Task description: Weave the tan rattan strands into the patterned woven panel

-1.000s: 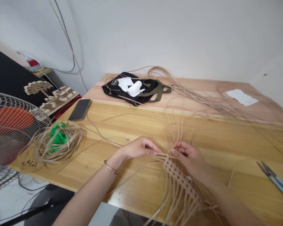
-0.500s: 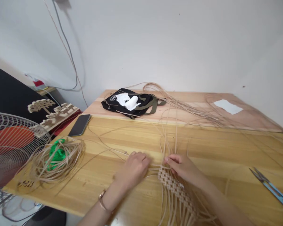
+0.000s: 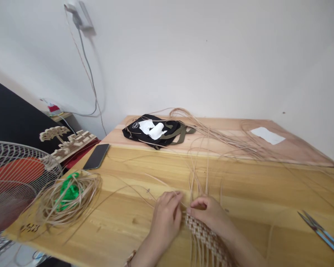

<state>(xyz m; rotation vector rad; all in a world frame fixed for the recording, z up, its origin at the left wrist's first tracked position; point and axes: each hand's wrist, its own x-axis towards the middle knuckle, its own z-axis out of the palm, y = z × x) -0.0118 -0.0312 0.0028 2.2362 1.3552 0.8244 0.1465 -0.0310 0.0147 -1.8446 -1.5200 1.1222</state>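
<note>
A narrow woven rattan strip lies on the wooden table near the front edge, with loose strands running from its top toward the back. My left hand rests knuckles-up at the strip's upper left corner, fingers curled on a thin strand. My right hand sits at the strip's upper right, thumb and fingers pinched together on the strands at its top edge. The two hands are almost touching.
A coil of rattan with green ties lies at the left. A phone and a black bag with white tissue sit further back. Scissors lie at right, white paper far right. A fan stands beside the table.
My left hand has turned palm-down and slid right, closer to the woven strip. The camera view has tilted upward, so both hands sit lower in the picture.
</note>
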